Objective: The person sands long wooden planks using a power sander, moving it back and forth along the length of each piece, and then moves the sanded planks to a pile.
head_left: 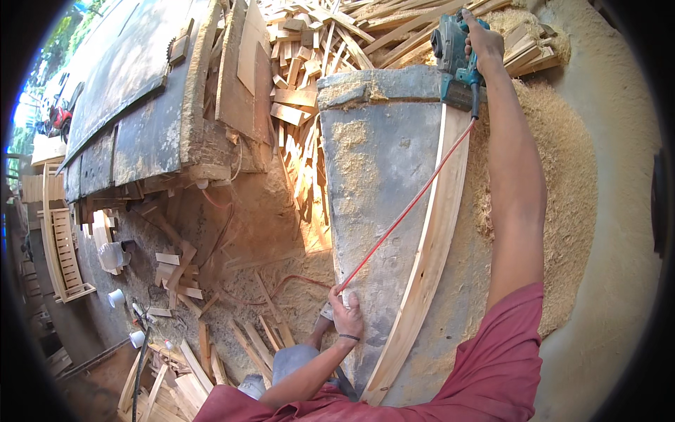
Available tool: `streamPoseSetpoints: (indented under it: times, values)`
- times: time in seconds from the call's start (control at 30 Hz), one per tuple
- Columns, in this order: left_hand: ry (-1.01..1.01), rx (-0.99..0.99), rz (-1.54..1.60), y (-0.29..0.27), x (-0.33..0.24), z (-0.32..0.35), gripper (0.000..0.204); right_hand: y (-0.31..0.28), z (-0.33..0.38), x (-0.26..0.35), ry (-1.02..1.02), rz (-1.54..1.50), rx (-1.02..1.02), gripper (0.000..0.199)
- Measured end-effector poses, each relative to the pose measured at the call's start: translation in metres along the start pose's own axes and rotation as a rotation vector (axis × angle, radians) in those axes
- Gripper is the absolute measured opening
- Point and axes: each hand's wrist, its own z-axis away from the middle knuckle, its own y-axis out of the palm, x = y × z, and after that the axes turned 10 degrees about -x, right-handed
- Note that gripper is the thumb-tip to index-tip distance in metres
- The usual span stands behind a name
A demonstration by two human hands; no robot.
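My right hand [482,41] reaches far out and grips the handle of a teal electric planer [453,60] that sits at the far end of a long pale wooden plank [429,253]. The plank lies along the right side of a grey, dusty workbench [380,169]. A red power cord [408,204] runs from the planer diagonally back across the bench to my left hand [346,315], which is closed on the cord at the bench's near left edge.
Sawdust [562,183] is heaped to the right of the bench. A pile of wood offcuts [309,63] lies beyond and left of it. More scraps [183,274] and white cups litter the dirt floor on the left, beside a slatted wooden frame [63,253].
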Motion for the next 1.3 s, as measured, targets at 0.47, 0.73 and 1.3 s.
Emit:
streamPoseSetpoints:
  times: [0.47, 0.73, 1.3]
  values:
    - [-0.035, 0.017, -0.04, -0.004, -0.018, -0.001, 0.078, -0.022, 0.015, -0.001, 0.09, 0.06, 0.056, 0.053]
    - [-0.035, 0.016, -0.059, -0.002, -0.014, 0.0, 0.077, -0.05, 0.058, -0.005, 0.173, 0.01, 0.073, 0.048]
    - [-0.013, 0.021, -0.17, 0.0, 0.008, -0.001, 0.085, -0.151, 0.26, -0.042, 0.175, 0.005, 0.071, 0.041]
